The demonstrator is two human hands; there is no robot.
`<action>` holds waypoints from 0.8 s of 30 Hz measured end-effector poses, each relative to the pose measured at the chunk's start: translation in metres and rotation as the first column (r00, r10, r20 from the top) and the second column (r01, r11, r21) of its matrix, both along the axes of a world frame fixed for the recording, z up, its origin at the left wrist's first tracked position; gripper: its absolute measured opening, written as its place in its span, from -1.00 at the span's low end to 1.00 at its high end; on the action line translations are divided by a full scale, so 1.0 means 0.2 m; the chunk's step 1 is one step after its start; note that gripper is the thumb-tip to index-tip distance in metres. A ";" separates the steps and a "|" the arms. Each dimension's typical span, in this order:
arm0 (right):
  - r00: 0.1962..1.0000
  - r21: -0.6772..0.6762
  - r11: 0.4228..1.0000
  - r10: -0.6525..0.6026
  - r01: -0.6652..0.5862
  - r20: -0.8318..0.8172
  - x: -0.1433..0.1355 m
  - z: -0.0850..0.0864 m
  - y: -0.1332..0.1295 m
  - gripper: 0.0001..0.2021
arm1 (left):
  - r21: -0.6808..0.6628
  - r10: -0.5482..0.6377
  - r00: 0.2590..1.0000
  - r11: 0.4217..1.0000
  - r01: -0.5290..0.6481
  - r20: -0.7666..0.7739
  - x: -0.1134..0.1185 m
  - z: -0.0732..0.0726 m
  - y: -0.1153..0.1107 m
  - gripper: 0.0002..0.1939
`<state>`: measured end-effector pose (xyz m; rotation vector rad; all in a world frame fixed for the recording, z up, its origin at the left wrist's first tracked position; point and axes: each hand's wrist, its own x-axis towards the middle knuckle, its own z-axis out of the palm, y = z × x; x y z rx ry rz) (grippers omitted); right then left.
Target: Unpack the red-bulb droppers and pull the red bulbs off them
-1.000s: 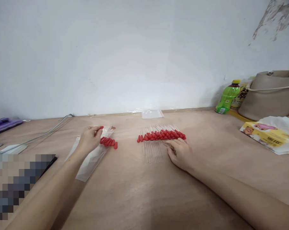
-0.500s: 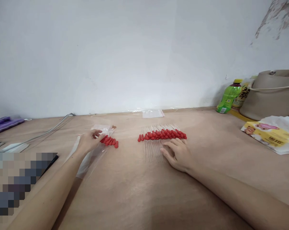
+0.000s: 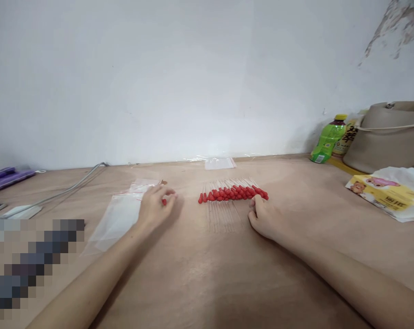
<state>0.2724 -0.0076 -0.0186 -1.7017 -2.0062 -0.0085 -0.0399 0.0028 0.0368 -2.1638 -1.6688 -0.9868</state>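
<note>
My left hand (image 3: 155, 205) is over the place where several loose red rubber bulbs lay, its fingers bent but apart. One red bulb (image 3: 164, 201) shows among the fingers; the hand covers the others. My right hand (image 3: 264, 217) is curled closed at the right end of a row of red bulbs (image 3: 232, 193); whatever its fingertips pinch is hidden. Thin clear tubes reach from these bulbs towards the wall. Loose thin clear tubes (image 3: 224, 217) lie side by side in front of the row, left of my right hand.
Clear zip bags (image 3: 116, 217) lie under and beside my left wrist, and another small bag (image 3: 220, 163) is by the wall. At right are a green bottle (image 3: 328, 139), a beige bag (image 3: 387, 137) and a yellow tissue pack (image 3: 381, 189). A grey cable (image 3: 80, 183) runs at left.
My left hand has moved right, over the loose red bulbs, off the clear bag. My right hand has drawn slightly right and its fingers have curled closed.
</note>
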 end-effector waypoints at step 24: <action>0.919 0.104 0.966 0.256 -0.235 -0.301 -0.15 0.01 0.02 -0.92 | -0.216 0.052 0.997 0.974 -0.062 -0.053 0.33 -0.16 0.07 -0.78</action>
